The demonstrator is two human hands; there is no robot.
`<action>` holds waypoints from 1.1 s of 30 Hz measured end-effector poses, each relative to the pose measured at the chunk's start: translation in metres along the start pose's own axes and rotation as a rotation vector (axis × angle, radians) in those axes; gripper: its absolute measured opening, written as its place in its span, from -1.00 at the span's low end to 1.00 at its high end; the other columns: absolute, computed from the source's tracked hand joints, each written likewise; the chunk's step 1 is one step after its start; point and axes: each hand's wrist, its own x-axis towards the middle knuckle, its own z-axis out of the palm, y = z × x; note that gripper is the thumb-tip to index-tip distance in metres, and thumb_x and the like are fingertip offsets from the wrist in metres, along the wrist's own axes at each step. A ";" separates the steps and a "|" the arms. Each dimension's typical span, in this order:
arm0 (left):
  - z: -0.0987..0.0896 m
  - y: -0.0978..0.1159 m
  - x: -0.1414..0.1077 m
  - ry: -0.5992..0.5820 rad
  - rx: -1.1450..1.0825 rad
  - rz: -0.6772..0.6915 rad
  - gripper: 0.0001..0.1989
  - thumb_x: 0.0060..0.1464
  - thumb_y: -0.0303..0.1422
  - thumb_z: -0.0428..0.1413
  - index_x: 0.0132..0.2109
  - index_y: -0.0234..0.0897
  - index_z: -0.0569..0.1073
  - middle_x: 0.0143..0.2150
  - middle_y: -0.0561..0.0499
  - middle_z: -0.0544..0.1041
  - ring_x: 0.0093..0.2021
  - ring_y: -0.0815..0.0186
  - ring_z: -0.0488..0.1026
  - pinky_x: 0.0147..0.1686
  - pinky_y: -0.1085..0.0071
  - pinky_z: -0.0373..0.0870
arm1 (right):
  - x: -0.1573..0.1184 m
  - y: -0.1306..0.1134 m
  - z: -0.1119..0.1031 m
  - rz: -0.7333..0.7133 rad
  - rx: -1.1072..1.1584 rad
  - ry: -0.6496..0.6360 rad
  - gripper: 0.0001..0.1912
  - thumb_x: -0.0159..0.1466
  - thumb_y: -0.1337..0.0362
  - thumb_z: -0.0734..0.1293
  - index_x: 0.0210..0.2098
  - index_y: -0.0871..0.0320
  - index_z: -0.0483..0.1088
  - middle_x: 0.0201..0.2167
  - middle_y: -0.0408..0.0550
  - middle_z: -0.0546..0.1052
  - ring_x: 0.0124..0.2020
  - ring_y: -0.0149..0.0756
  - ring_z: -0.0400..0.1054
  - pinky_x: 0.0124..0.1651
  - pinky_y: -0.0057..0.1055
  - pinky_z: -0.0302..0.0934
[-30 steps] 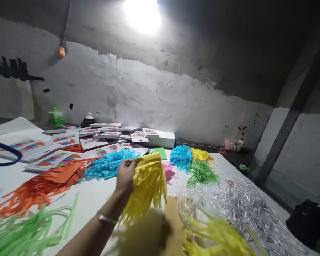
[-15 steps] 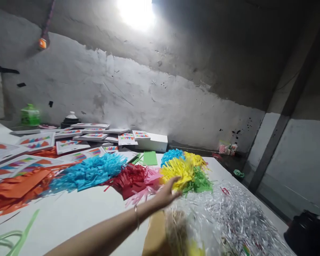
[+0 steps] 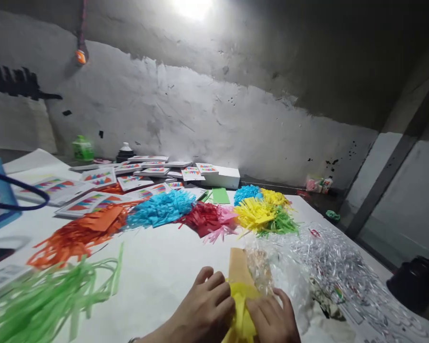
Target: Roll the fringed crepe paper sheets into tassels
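Low in the middle, yellow tissue paper [image 3: 241,309] lies over a tan cardboard strip [image 3: 238,264]. My left hand [image 3: 209,305] is closed at the paper's left edge, its fingers curled onto it. From the other side, my right hand [image 3: 273,317] has bent fingers pressed on the same paper; its thumb is hidden. Beyond the hands is a row of fringed paper bunches: orange [image 3: 89,228], blue [image 3: 162,207], dark red [image 3: 203,216], pink [image 3: 223,224], yellow [image 3: 255,213] and green [image 3: 280,223].
Loose green strips [image 3: 67,295] spread over the white table [image 3: 146,281] at the left. Flat printed packs [image 3: 96,202] pile up behind the bunches. Clear plastic [image 3: 286,267] and a heap of silvery strands [image 3: 343,267] cover the right side. A blue bag [image 3: 2,200] stands far left.
My left hand has drawn back from the yellow bunch to the near yellow paper. My right hand has come into view there. The view has turned left and down.
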 end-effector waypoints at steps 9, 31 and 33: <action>-0.077 0.022 -0.039 -0.052 -0.198 -0.189 -0.36 0.07 -0.07 0.32 0.22 -0.11 0.31 0.14 -0.18 0.45 0.08 0.02 0.38 0.05 0.19 0.31 | 0.041 -0.053 -0.023 -0.329 0.069 0.062 -0.80 0.39 0.51 0.23 -0.16 0.32 0.51 -0.34 0.04 0.61 -0.24 -0.21 0.49 0.14 -0.04 0.14; -0.048 0.004 -0.058 -0.097 -1.359 -0.838 -0.53 0.00 0.03 0.31 -0.26 -0.35 0.60 -0.31 -0.05 0.61 -0.27 0.21 0.49 -0.15 0.36 0.39 | 0.020 -0.091 -0.045 -0.107 0.192 0.099 -0.62 0.37 0.56 0.11 0.01 0.25 0.46 -0.25 0.03 0.62 -0.20 -0.22 0.52 0.15 -0.05 0.09; -0.047 0.010 -0.062 -0.056 -1.463 -0.884 -0.52 0.05 0.06 0.26 -0.24 -0.33 0.58 -0.29 -0.06 0.60 -0.27 0.23 0.51 -0.15 0.37 0.39 | 0.012 -0.088 -0.043 -0.084 0.211 0.099 -0.62 0.37 0.55 0.11 0.02 0.26 0.46 -0.25 0.05 0.62 -0.19 -0.20 0.52 0.15 -0.03 0.08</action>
